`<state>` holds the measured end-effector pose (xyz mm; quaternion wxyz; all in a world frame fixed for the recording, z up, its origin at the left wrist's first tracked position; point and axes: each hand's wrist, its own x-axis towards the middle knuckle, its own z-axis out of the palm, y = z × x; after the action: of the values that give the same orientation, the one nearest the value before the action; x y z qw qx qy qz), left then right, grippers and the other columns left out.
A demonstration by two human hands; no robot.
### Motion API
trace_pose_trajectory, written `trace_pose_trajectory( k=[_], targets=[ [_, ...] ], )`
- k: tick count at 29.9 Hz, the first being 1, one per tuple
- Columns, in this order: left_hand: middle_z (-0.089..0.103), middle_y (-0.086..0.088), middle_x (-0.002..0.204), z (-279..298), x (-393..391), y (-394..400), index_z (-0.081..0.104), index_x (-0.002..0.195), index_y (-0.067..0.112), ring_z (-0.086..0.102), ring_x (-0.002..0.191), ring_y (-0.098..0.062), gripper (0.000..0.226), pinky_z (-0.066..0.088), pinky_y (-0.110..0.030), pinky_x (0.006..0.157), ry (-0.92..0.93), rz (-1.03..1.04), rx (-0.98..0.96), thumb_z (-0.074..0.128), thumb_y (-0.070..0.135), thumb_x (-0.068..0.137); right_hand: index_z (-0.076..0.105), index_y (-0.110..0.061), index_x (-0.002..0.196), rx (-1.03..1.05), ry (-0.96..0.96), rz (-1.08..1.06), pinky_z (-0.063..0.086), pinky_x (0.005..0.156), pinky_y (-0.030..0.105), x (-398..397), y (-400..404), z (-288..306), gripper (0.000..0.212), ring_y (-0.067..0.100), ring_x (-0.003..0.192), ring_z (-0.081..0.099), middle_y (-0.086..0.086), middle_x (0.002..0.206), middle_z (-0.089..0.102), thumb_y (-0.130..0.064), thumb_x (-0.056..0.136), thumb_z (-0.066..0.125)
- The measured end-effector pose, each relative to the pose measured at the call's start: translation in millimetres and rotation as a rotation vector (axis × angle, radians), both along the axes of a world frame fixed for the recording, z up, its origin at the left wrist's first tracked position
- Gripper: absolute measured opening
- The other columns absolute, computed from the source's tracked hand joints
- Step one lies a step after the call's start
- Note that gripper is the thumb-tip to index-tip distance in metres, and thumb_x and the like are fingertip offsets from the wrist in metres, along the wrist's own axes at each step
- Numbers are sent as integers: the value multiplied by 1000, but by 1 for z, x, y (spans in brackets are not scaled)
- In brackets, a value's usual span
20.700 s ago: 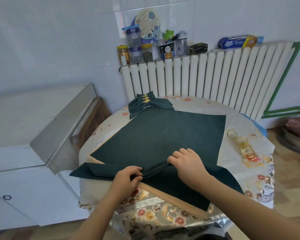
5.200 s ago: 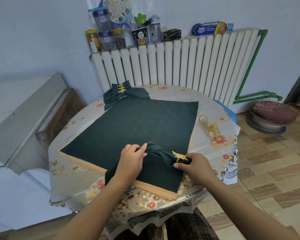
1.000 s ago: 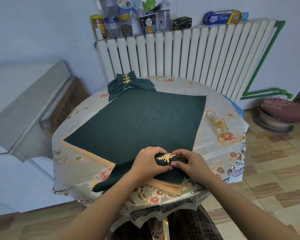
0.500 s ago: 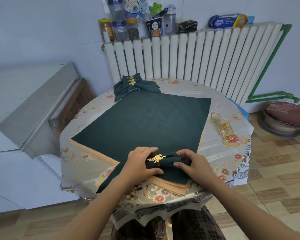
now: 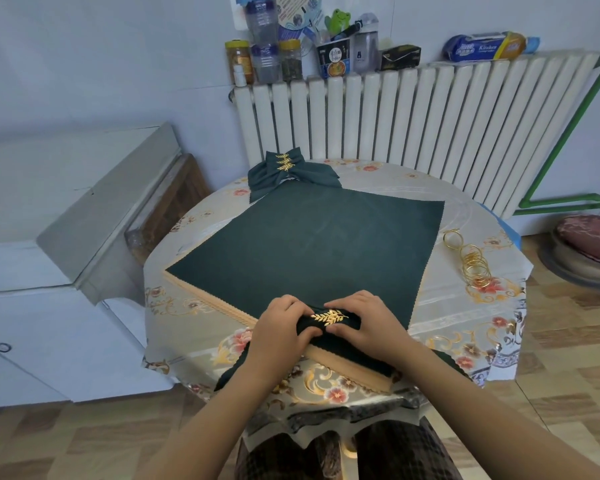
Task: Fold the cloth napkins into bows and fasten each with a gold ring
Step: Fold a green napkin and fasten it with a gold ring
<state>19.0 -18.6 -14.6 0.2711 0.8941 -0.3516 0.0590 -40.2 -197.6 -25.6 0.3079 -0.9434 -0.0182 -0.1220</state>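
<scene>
1. Both hands curl round the gathered napkin (image 5: pixel 329 325) at the counter's (image 5: pixel 465 320) near edge: left hand (image 5: pixel 280 329) on one side of the ring (image 5: pixel 329 317), right hand (image 5: pixel 364 323) on the other.
2. The ring, half a second ago nearer the left hand, now sits centred; the bow looks nearly fastened.
3. Beyond the napkin: the flat stack (image 5: pixel 312 247), spare rings (image 5: pixel 471 261), finished bows (image 5: pixel 288 171) farthest.
</scene>
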Motion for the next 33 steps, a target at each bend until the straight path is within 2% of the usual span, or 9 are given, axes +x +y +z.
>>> trace_pose_trajectory(
  k=[5, 11, 14, 17, 20, 23, 26, 29, 33],
  targets=[
    [52, 12, 82, 4, -4, -3, 56, 80, 26, 48, 82, -8, 16, 33, -19, 69, 152, 66, -20, 69, 33, 81, 63, -23, 120, 64, -54, -85, 36, 92, 26, -5, 6, -7, 34, 7, 102, 46, -10, 111, 65, -36, 88, 61],
    [49, 9, 75, 14, -14, -6, 45, 69, 22, 43, 76, -9, 28, 29, -21, 64, 71, -14, 105, 63, 34, 86, 66, -25, 116, 46, -84, -190, 42, 89, 38, -4, 12, -12, 44, 13, 100, 52, -9, 104, 67, -49, 82, 52],
    [55, 6, 88, 11, -24, -6, 52, 77, 19, 44, 87, -12, 19, 38, -25, 78, -9, -85, 145, 59, 32, 89, 62, -33, 120, 67, -54, -181, 36, 93, 34, -6, 12, -11, 47, 9, 103, 44, -12, 109, 61, -55, 80, 50],
    [57, 2, 103, 1, -28, -4, 60, 83, 15, 44, 100, -17, 18, 40, -30, 89, -67, -123, 177, 58, 32, 90, 53, -40, 127, 127, 52, -108, 25, 103, 27, -7, 8, -5, 37, 7, 114, 31, -16, 120, 46, -39, 90, 57],
    [57, 5, 103, -1, -19, -1, 68, 77, 14, 43, 101, -11, 33, 39, -26, 88, -34, -91, 98, 59, 43, 88, 46, -32, 136, 260, 105, -125, 20, 104, 21, -8, 7, -1, 44, 8, 122, 26, -10, 127, 38, -32, 93, 56],
    [53, 6, 87, -4, -8, -3, 63, 65, 16, 41, 89, -7, 32, 38, -19, 77, -39, -42, -106, 64, 42, 84, 48, -18, 134, 307, -28, -346, 31, 101, 25, -16, 7, -3, 41, 11, 120, 40, -4, 122, 49, -24, 94, 54],
    [51, 9, 110, -4, -1, -7, 55, 92, 22, 40, 109, -5, 23, 30, -15, 93, 40, -58, -222, 68, 38, 82, 55, -11, 125, 330, -62, -551, 38, 90, 22, -24, 7, 0, 31, 16, 109, 53, 2, 113, 59, -16, 95, 49],
    [42, 15, 135, -5, 3, -16, 46, 134, 23, 32, 129, -2, 49, 20, -24, 108, 207, -140, -66, 59, 40, 90, 60, -12, 119, 274, 41, -569, 38, 83, 19, -29, 3, 1, 28, 15, 103, 56, 2, 112, 64, -21, 97, 47],
    [51, 14, 123, -8, 2, -23, 56, 125, 30, 35, 122, -7, 37, 22, -26, 100, 229, -139, -30, 60, 39, 89, 63, -14, 113, 304, 124, -539, 40, 80, 21, -27, -4, 4, 27, 12, 97, 57, -1, 108, 66, -30, 95, 52]
  ],
)
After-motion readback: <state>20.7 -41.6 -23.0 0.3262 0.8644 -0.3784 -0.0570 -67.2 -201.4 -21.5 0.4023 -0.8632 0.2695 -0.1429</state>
